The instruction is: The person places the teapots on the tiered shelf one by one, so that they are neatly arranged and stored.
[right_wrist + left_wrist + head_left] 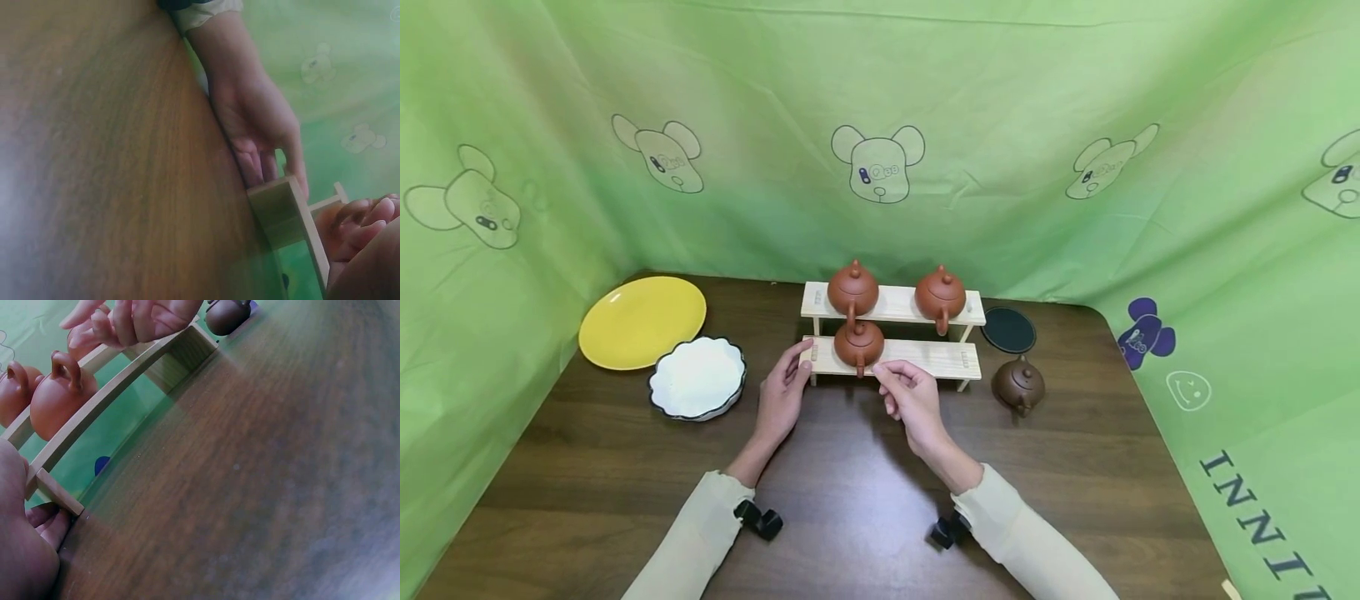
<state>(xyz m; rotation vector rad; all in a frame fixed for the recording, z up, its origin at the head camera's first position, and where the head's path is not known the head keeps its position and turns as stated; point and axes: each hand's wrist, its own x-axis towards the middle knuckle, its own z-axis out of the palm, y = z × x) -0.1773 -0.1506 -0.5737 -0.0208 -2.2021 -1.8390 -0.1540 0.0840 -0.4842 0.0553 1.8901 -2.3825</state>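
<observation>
A small reddish-brown clay teapot (859,343) stands on the lower tier of a light wooden two-tier rack (936,358), its handle facing me. My left hand (783,396) holds the left end of that tier, thumb at the front edge and fingers around the end, as the right wrist view shows. Just right of the teapot's handle, my right hand (912,402) hovers at the front edge with fingers loosely bent and nothing visible in them. In the left wrist view a gap shows between the right hand (140,322) and the teapot (62,403).
Two similar clay teapots, one left (852,292) and one right (940,296), sit on the upper tier. A dark brown teapot (1018,385) and a black round mat (1009,330) lie right of the rack. At left are a yellow plate (643,321) and a white scalloped dish (697,379).
</observation>
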